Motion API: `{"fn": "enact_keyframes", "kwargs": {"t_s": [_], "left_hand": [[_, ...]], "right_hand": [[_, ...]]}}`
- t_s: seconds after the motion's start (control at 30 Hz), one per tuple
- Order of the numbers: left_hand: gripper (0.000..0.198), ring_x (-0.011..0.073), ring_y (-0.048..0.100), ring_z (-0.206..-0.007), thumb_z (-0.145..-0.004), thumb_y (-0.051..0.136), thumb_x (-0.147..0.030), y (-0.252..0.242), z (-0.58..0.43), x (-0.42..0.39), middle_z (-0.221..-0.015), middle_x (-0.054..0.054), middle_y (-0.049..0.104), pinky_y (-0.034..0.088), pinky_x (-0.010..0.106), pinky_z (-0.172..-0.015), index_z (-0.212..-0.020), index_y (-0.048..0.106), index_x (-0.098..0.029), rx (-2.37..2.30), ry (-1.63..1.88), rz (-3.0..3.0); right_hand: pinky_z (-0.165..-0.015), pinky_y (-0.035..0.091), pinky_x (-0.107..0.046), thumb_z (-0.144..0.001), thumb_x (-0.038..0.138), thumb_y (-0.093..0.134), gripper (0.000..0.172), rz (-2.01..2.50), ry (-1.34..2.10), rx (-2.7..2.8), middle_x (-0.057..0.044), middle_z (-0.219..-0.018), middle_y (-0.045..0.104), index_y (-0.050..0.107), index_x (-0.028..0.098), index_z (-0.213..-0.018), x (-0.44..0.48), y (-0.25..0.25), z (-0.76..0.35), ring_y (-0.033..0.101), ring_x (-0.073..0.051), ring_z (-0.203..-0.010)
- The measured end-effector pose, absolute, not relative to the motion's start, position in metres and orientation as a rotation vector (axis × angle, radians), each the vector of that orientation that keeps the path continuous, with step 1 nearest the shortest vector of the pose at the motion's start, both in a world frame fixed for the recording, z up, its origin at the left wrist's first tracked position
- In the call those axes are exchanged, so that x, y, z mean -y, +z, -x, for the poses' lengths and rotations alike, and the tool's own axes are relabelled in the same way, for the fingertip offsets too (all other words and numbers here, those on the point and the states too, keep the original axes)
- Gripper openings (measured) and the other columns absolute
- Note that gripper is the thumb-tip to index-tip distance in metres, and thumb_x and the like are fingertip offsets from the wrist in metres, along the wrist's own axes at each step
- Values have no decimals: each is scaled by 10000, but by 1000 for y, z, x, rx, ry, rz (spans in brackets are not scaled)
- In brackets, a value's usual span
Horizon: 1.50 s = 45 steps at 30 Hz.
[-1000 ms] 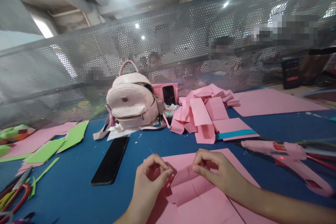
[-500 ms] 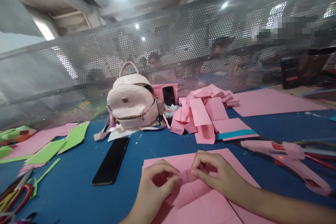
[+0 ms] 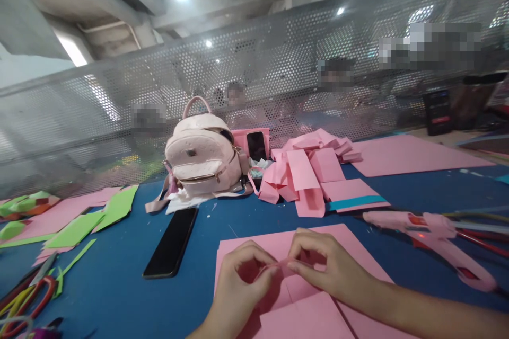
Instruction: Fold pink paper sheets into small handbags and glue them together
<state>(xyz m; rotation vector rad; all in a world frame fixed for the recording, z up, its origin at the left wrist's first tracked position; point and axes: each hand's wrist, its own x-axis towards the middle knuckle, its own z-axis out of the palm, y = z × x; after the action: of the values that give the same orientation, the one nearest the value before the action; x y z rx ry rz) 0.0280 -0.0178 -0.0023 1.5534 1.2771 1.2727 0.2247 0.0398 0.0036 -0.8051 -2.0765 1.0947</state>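
Close in front of me, several pink paper sheets lie stacked on the blue table. My left hand pinches the edge of a pink piece of paper between thumb and fingers. On the same edge, just to the right, my right hand pinches with thumb and forefinger. Held this way, the paper's upper edge looks slightly raised. A loose pink sheet lies below both hands and partly covers the layers beneath.
A black phone lies left of the sheets. Right of them rests a pink glue gun with a lit red light. Behind stand a pale backpack and a heap of folded pink paper. Scissors and green paper are at left.
Both hands have come slightly closer together along the paper's edge. The lower pink sheet has shifted a little left and up. The view has turned slightly.
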Motion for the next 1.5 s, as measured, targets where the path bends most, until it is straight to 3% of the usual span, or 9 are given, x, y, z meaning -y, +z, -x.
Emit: {"fn": "enact_keyframes", "kwargs": {"t_s": [0.8, 1.07, 1.5], "left_hand": [[94, 175, 596, -719, -775, 710, -195, -10, -32, 21, -726, 42, 652, 452, 268, -683, -691, 687, -158, -1188, 1304, -1430], [22, 188, 633, -761, -752, 709, -161, -3, -35, 25, -777, 48, 682, 474, 274, -722, -742, 726, -170, -1208, 1273, -1440], [117, 164, 610, -700, -762, 719, -194, -2, -37, 28, -705, 31, 650, 461, 251, -673, -652, 690, -167, -1233, 1335, -1493]], "right_hand": [[-628, 422, -243, -874, 264, 672, 164, 735, 1002, 2123, 11, -748, 593, 620, 205, -730, -36, -2, -226, 551, -133, -697], [-642, 431, -263, -900, 360, 653, 232, 727, 962, 2134, -6, -752, 610, 635, 202, -732, -37, -2, -227, 570, -147, -706], [-627, 419, -266, -904, 357, 644, 221, 674, 911, 2173, -11, -732, 619, 667, 198, -752, -35, 1, -227, 560, -147, -688]]}}
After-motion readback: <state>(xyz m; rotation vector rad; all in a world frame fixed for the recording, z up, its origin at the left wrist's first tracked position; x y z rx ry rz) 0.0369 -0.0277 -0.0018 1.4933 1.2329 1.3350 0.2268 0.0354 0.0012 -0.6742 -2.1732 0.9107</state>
